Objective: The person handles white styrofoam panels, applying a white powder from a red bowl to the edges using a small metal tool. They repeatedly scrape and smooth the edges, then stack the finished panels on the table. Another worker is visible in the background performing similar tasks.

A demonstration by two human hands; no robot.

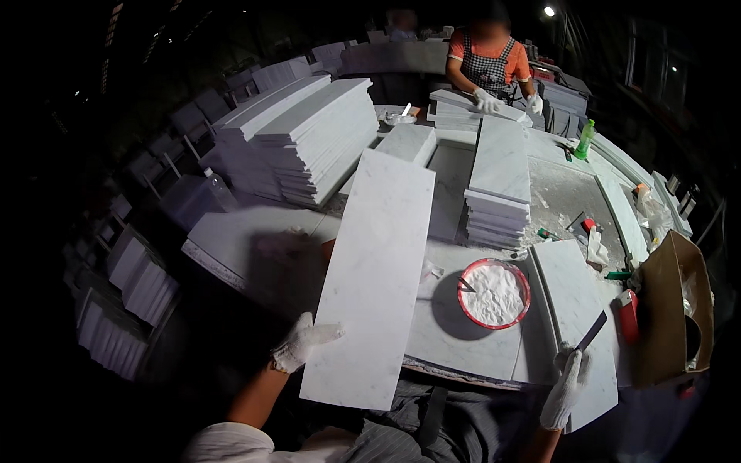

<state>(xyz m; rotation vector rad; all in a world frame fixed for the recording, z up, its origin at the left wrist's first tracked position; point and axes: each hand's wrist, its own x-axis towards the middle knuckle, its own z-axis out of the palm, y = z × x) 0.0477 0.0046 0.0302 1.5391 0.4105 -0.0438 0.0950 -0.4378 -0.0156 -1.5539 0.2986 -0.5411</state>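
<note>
My left hand [307, 343], in a white knit glove, grips the lower left edge of a long white marble slab [372, 278], thumb laid over its face. The slab is tilted up in front of me, its lower end over my lap. My gloved right hand [567, 386] is closed on a flat dark scraper [591, 332], its blade pointing up and right. Beneath that hand lies another marble slab [575, 285]. Between my hands stands a red-rimmed bowl [527, 299] of white paste [494, 297], a thin tool leaning in it.
Tall slab stacks [324, 139] stand at the back left, a lower stack [498, 208] ahead. A cardboard box [660, 309] and a red tool [628, 316] sit at right. A green bottle [584, 140] stands farther off. Across the table, a gloved co-worker [490, 65] handles slabs.
</note>
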